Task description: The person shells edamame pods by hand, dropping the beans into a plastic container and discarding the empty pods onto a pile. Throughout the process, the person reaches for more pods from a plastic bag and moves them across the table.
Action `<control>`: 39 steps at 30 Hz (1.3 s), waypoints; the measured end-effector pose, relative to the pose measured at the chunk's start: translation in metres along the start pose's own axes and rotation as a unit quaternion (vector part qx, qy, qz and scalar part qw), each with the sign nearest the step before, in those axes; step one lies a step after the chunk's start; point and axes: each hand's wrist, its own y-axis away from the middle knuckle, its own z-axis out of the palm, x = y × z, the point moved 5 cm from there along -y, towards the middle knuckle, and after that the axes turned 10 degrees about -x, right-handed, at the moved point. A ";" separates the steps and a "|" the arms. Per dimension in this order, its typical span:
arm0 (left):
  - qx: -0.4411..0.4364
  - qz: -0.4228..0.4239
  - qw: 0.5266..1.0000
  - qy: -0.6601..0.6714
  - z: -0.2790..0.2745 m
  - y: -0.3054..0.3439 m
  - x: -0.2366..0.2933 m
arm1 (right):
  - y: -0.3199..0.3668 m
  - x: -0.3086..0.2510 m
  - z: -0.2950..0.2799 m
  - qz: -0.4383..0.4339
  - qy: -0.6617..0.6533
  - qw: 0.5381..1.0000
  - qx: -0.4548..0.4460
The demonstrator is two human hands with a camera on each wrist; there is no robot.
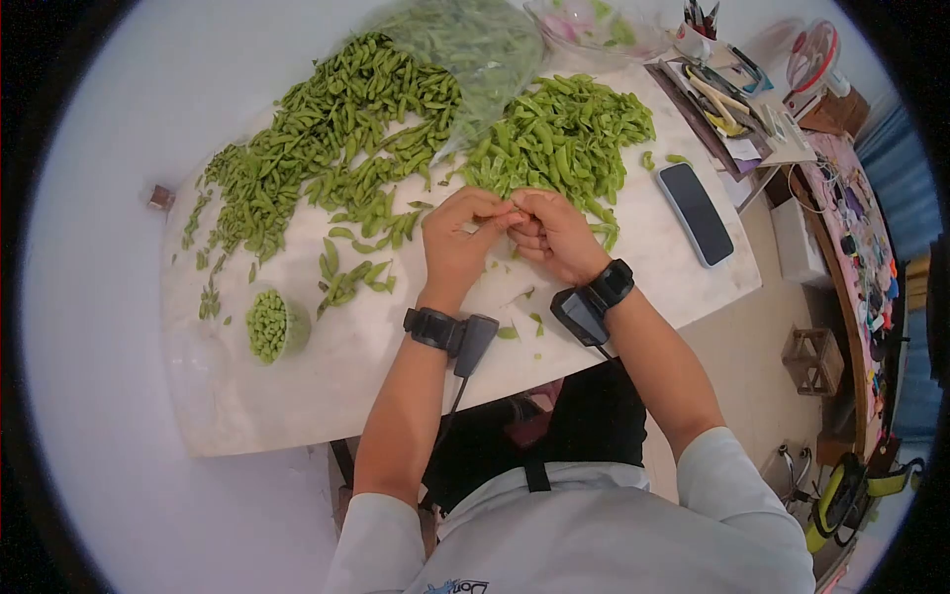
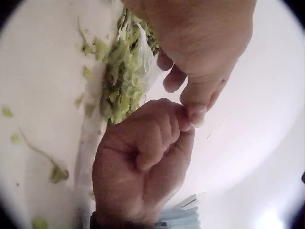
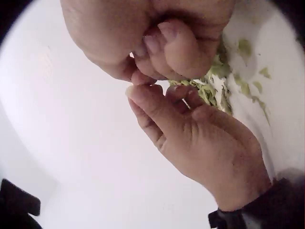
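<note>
Both hands meet at their fingertips above the white tabletop, between the two heaps of green pods. My left hand brings thumb and forefinger against the fingertips of my right hand, whose fingers are curled in. In the left wrist view the right hand looks like a loose fist; I cannot tell what is pinched between the fingertips. Behind the hands lies a heap of lighter, flattened pods. Plump pods spread to the left, with a small cluster of pods nearer. Shelled green beans fill a clear cup.
A clear plastic bag covers part of the heaps, with a clear bowl behind. At the right lies a phone. Beyond it stands a small side table with tools. Pod scraps dot the table's near side.
</note>
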 end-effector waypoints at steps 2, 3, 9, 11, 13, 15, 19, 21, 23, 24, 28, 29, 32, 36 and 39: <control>0.015 -0.040 0.998 0.050 -0.001 -0.002 -0.005 | 0.000 -0.001 0.001 -0.003 -0.003 1.000 0.009; 0.014 -0.033 0.999 0.028 -0.001 -0.002 -0.004 | 0.000 -0.002 0.000 -0.014 0.035 0.999 0.021; -0.013 -0.044 0.993 -0.106 -0.006 -0.005 0.005 | 0.000 -0.010 -0.011 -0.070 0.218 0.971 0.064; -0.023 -0.039 0.992 -0.122 -0.006 -0.005 0.007 | 0.000 -0.013 -0.012 -0.086 0.269 0.957 0.065; -0.022 -0.050 0.994 -0.094 -0.006 -0.005 0.006 | 0.000 -0.015 -0.009 -0.093 0.280 0.954 0.058; -0.022 -0.055 0.995 -0.080 -0.005 -0.004 0.006 | 0.001 -0.015 -0.008 -0.094 0.280 0.954 0.052; -0.015 -0.040 0.996 -0.073 -0.005 -0.003 0.007 | 0.001 -0.013 -0.007 -0.074 0.247 0.965 0.046; 0.006 -0.045 0.999 -0.026 -0.005 -0.002 0.001 | 0.001 -0.013 -0.010 -0.075 0.240 0.967 0.051; 0.043 -0.069 0.995 0.060 -0.005 0.002 -0.013 | -0.002 -0.011 -0.017 -0.095 0.245 0.963 0.058; 0.049 -0.079 0.992 0.086 -0.004 0.001 -0.014 | -0.002 -0.012 -0.017 -0.099 0.252 0.960 0.067; 0.057 -0.101 0.983 0.145 -0.001 0.002 -0.013 | 0.002 -0.017 -0.014 -0.118 0.257 0.954 0.102; 0.056 -0.099 0.983 0.147 -0.002 0.001 -0.012 | 0.002 -0.019 -0.013 -0.124 0.254 0.953 0.109; 0.062 -0.069 0.990 0.109 -0.005 0.000 -0.016 | 0.001 -0.019 -0.017 -0.125 0.265 0.949 0.112; 0.127 -0.098 0.974 0.158 -0.011 0.001 -0.017 | 0.004 -0.023 -0.025 -0.132 0.238 0.947 0.172; 0.087 -0.105 0.979 0.154 -0.009 0.003 -0.019 | 0.004 -0.025 -0.018 -0.173 0.284 0.925 0.186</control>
